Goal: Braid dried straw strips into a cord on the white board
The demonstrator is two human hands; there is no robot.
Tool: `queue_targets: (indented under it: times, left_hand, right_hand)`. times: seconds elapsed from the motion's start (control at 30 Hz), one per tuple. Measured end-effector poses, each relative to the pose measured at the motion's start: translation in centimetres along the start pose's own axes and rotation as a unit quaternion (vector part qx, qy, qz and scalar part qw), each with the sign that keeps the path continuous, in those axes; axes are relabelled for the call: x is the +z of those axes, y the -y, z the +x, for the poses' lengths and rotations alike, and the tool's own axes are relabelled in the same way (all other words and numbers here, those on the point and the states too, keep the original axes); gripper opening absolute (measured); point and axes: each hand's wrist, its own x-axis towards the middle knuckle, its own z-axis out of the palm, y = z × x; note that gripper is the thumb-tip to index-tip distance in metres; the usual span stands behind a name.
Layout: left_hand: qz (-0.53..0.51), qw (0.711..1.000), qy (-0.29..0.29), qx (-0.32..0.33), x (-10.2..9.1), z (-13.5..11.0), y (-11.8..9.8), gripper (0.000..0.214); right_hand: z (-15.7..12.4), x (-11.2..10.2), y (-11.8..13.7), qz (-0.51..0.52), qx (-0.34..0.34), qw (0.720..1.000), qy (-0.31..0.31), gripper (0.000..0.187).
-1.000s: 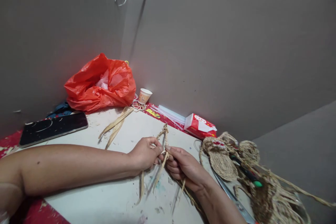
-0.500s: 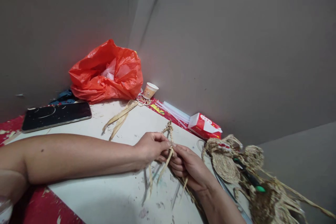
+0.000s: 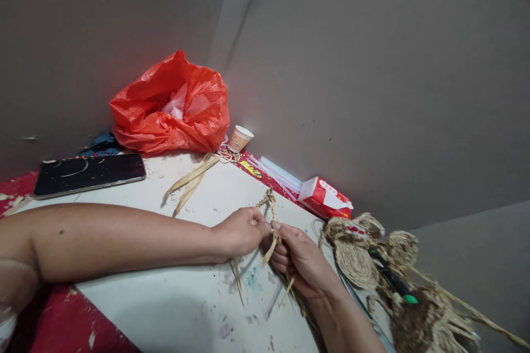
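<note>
Between my two hands is a thin braided cord (image 3: 271, 198) of dry, straw-coloured plant fibre, its looped end rising above my fingers. My left hand (image 3: 242, 231) is closed on the fibre from the left, fingertips tucked in. From the right, my right hand (image 3: 296, 256) pinches it between thumb and forefinger, the other fingers curled. A flat loose strip (image 3: 270, 248) hangs from the pinch point. Other strip ends stick out below both hands. Exactly which strand each hand grips is partly hidden by the fingers.
On the white board (image 3: 165, 309) lie a phone (image 3: 91, 175) and dry strips (image 3: 192, 182). Behind stand a red plastic bag (image 3: 169, 110) and a paper cup (image 3: 240, 139). Rightward are a tissue pack (image 3: 325, 198), coiled fibre braids (image 3: 354, 259) and a black-and-green handled tool (image 3: 393, 276).
My left hand has turned slightly and its fingers have closed in more. The loose strip now hangs shorter, its lower end higher and further right. The view has shifted a little.
</note>
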Motion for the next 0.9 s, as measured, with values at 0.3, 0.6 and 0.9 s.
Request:
queue_targets:
  times: [0.3, 0.6, 0.9]
  left_hand:
    - [-0.002, 0.998, 0.035, -0.050, -0.2, 0.6, -0.4, 0.025]
    - [-0.008, 0.998, 0.027, -0.058, -0.8, 0.8, -1.1, 0.024]
    - [-0.001, 1.000, -0.014, -0.013, -0.8, 1.0, -1.2, 0.017]
  right_hand:
    - [-0.1, 0.2, 0.0, -0.010, 0.001, 1.000, 0.005, 0.042]
    - [-0.5, 0.6, 0.5, -0.075, -0.022, 0.997, 0.011, 0.044]
    - [-0.3, 0.5, -0.1, -0.183, -0.042, 0.980, -0.068, 0.045]
